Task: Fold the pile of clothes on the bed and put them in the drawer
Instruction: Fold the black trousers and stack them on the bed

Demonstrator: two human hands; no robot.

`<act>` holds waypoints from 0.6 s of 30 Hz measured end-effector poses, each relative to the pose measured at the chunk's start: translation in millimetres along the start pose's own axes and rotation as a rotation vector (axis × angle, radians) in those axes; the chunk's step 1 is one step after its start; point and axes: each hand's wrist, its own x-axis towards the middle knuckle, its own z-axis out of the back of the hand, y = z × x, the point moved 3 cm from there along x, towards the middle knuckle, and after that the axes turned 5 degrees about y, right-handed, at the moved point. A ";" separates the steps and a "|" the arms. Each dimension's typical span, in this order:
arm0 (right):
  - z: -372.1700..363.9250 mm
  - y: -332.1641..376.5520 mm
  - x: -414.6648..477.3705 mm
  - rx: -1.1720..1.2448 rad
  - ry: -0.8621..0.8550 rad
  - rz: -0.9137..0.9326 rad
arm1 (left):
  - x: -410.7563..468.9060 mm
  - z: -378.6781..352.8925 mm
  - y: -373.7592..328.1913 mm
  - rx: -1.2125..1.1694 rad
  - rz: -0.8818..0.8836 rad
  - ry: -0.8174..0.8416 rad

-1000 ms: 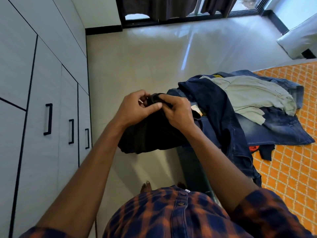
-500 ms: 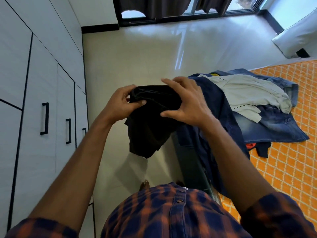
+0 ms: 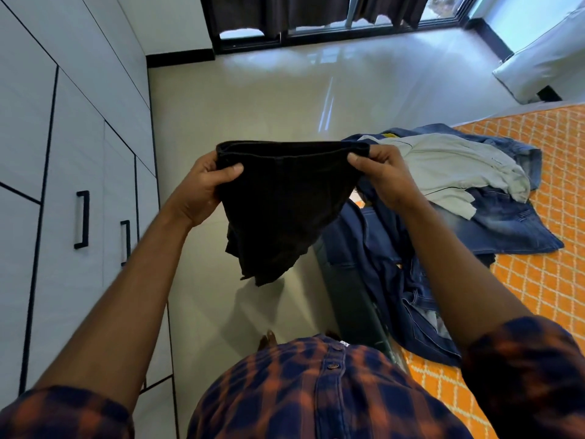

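Over the floor, just left of the bed point(image 3: 538, 280), the black garment point(image 3: 285, 210) that was bunched between the hands a second ago now hangs spread out by its top edge, ready, I'd say, for a first fold. The left hand point(image 3: 202, 188) and right hand point(image 3: 383, 175) are raised and held apart, each grip pinching one corner. The pile of clothes point(image 3: 449, 172) waits on the bed, right.

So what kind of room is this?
Most likely a bedroom: a bed with an orange patterned cover, piled with clothes, a white pillow beyond it, and a white built-in wardrobe along the wall.
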 end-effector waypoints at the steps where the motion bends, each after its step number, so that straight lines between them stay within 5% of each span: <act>1: -7.9 -2.0 0.8 0.085 -0.019 -0.014 | -0.4 0.1 0.7 -0.034 0.010 -0.049; 7: -29.7 1.4 7.6 0.207 -0.097 0.005 | -6.7 4.8 -6.8 0.327 -0.103 -0.301; 10: -27.1 5.9 11.1 0.291 -0.085 0.013 | -8.8 0.9 -11.8 0.284 -0.154 -0.314; 18: -2.7 -6.5 -8.8 0.227 0.048 -0.166 | -20.2 -20.7 8.2 0.180 0.072 -0.185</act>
